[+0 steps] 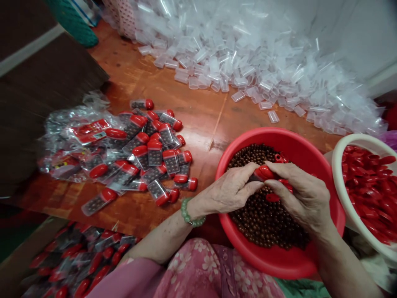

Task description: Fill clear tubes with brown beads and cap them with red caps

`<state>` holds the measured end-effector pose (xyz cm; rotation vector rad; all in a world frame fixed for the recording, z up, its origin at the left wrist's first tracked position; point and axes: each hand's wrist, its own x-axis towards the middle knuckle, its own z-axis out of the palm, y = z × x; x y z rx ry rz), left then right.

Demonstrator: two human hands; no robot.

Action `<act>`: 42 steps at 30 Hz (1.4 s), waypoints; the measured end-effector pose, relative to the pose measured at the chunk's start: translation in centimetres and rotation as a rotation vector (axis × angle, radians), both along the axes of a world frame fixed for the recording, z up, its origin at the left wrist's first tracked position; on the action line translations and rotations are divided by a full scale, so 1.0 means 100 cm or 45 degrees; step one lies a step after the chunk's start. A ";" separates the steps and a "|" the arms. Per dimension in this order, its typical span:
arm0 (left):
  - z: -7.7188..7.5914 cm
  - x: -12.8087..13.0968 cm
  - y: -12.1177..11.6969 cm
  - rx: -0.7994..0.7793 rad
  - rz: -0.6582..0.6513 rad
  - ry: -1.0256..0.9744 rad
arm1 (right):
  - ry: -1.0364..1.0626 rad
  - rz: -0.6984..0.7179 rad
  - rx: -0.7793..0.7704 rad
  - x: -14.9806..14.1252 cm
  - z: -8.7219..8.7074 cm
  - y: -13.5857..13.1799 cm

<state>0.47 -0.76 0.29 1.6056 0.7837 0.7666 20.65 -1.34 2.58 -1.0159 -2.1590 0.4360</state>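
Observation:
Over a red basin (231,151) of small dark brown balls (269,229), my two hands meet on one small container with a red cap (263,172). My left hand (229,186), with a green bead bracelet at the wrist, grips the container's dark body, mostly hidden by the fingers. At the cap's other side, my right hand (300,194) pinches with thumb and forefinger. Loose red caps (273,197) lie on the balls under my right hand, and whether its curled fingers hold any of them I cannot tell.
Filled red-capped containers (155,153) and a clear plastic bag (80,124) lie on the wooden table (201,111) at left. More filled containers (83,256) sit lower left. Clear empty sleeves (223,62) are heaped at the back. A white tub (338,165) of red caps stands right.

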 end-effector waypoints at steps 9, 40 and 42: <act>0.004 0.003 0.002 -0.199 0.014 -0.092 | -0.541 -0.082 0.268 -0.016 -0.016 -0.007; 0.004 0.010 0.000 -0.247 0.093 0.047 | -0.825 -0.099 0.656 -0.019 -0.012 0.001; 0.005 0.006 -0.002 -0.209 0.170 -0.023 | -0.793 -0.058 0.627 -0.016 -0.016 0.001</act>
